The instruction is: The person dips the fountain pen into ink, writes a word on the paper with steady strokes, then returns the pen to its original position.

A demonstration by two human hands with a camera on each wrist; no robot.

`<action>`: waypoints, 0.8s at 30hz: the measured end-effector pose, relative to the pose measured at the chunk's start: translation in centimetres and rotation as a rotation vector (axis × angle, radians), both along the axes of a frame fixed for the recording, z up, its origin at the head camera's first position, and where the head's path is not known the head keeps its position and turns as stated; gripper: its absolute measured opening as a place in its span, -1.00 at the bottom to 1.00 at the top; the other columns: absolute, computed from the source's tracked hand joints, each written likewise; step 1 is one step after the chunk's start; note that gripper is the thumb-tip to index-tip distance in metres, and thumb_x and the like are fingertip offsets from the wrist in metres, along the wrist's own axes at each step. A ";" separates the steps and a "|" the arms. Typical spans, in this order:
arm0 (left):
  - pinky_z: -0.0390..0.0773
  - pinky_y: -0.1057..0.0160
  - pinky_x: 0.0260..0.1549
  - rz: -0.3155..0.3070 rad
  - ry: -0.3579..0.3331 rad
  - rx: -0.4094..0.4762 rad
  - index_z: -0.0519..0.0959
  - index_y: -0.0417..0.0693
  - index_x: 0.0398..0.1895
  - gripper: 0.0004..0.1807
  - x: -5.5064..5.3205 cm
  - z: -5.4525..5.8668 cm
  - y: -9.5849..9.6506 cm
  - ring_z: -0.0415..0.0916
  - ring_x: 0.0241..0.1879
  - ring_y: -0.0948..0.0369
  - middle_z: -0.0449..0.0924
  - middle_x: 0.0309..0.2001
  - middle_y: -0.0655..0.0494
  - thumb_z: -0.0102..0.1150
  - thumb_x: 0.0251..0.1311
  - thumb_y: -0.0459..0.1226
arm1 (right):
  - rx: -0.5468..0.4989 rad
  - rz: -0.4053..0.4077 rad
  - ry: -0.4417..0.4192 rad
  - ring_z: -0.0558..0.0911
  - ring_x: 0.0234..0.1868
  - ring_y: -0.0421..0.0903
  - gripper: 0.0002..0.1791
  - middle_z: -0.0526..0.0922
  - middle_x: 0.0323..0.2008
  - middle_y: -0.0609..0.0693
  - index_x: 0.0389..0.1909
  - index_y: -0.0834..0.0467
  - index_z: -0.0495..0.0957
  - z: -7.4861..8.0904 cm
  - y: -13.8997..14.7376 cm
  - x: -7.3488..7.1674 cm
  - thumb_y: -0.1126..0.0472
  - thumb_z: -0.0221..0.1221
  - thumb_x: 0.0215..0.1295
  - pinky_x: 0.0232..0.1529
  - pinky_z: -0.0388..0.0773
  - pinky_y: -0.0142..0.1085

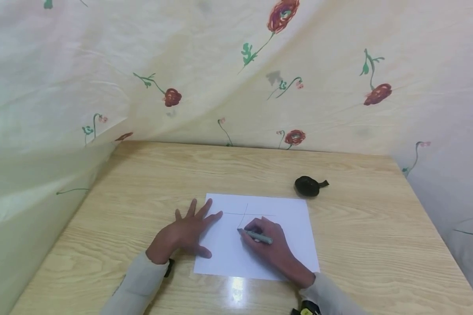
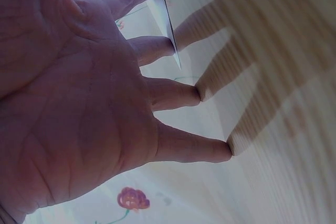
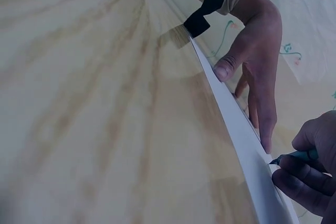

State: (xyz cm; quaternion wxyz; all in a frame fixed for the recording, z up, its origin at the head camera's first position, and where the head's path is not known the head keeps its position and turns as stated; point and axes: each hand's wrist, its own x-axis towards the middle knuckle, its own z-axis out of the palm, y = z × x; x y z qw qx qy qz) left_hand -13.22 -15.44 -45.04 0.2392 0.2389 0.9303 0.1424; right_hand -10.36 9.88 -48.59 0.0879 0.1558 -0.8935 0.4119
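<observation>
A white sheet of paper [image 1: 220,263] lies on the wooden table, marked with a thin horizontal line crossed by a slanted one. The right hand [image 1: 275,246] pinches a grey-green pen [image 1: 261,237], its dark tip at the lower end of the slanted line. In the right wrist view the pen [image 3: 299,156] sits between thumb and fingers, tip at the paper. The left hand [image 1: 187,231] is spread at the sheet's left edge, with thumb and some fingertips over the paper. Up close, the left hand's [image 2: 89,87] fingers are straight, their tips on the surface.
Behind the sheet's far right corner sits a small round black object [image 1: 307,187] with a short stub. The wooden table [image 1: 378,227] extends around the paper on all sides. A flower-patterned cloth [image 1: 205,65] hangs along the back and sides.
</observation>
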 end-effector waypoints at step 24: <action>-0.21 -0.65 0.11 -0.004 0.008 0.016 0.12 0.14 0.57 0.16 0.0 0.4 0.0 -0.46 0.48 -0.39 -0.29 0.60 -0.14 0.56 -0.11 0.07 | 0.053 0.093 0.122 0.44 -0.52 -0.42 -0.88 0.64 -0.59 -0.33 -0.52 -0.01 0.67 -0.5 -0.9 0.7 0.21 0.45 0.02 -0.09 0.56 -0.07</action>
